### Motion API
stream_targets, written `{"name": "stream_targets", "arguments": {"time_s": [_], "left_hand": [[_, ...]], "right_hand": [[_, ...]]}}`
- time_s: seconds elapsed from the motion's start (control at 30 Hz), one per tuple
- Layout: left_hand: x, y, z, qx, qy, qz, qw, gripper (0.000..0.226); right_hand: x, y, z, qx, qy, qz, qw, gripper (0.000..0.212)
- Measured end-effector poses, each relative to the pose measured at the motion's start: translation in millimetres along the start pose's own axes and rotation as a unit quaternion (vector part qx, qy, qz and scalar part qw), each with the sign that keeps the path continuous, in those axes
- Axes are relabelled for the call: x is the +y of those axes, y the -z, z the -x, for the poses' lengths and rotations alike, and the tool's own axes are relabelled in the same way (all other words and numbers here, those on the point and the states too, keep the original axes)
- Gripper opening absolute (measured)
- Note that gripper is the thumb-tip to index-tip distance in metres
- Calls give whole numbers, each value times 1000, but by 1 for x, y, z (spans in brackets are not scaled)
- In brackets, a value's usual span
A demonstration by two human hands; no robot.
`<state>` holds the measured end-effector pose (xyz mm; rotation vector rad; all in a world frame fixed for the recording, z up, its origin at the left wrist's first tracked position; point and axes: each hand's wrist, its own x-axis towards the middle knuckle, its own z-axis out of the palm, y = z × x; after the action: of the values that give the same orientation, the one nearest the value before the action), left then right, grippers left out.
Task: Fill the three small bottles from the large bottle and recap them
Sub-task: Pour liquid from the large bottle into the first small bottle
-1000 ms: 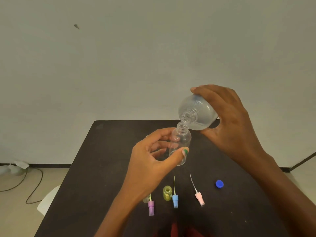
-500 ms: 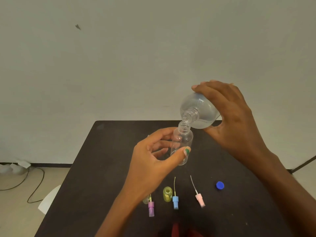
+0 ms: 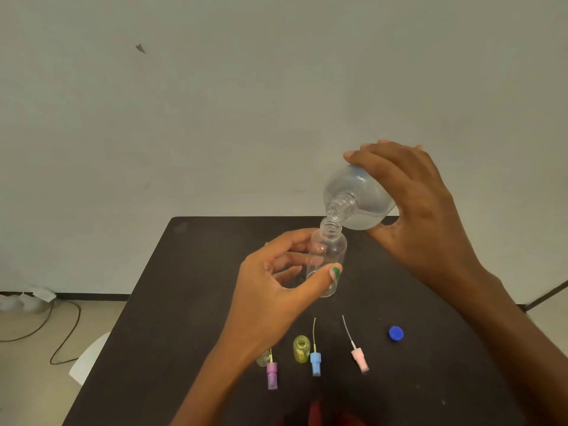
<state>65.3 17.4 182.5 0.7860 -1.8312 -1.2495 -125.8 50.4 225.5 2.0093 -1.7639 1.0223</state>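
You are lifting the large bottle (image 3: 358,199) a little higher than it sat a second ago, and tipping its open mouth down closer over the neck of the small clear bottle (image 3: 326,256); the two mouths are now almost meeting, one just above the other. Your right hand (image 3: 412,210) is wrapping its fingers round the large bottle's body, gripping it tilted with liquid pooling toward the neck. Your left hand (image 3: 276,290) is pinching the small clear bottle between thumb and fingers, holding it up off the table (image 3: 153,348), slightly tilted. Whether liquid is already running across you cannot tell from here; the small bottle looks close to empty, so this first fill is probably only starting.

Two more small bottles are waiting: a yellow bottle (image 3: 301,348) standing open near you, and another one (image 3: 262,358) mostly hidden behind your left wrist. Three spray caps are lying on the dark table beside them, purple (image 3: 272,375), blue (image 3: 315,362) and pink (image 3: 360,359), with a blue lid (image 3: 396,333) further right.

Behind the table is a plain pale wall, and a cable (image 3: 61,333) is trailing over the floor at the left.
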Motion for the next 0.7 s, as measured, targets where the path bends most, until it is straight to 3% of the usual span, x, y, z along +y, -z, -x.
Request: {"name": "stream_targets", "arguments": {"time_s": [0.7], "left_hand": [[2, 0, 0, -2, -1, -2, 1000, 41]], "right_hand": [[-2, 2, -1, 1, 1, 10, 1000, 67]]}}
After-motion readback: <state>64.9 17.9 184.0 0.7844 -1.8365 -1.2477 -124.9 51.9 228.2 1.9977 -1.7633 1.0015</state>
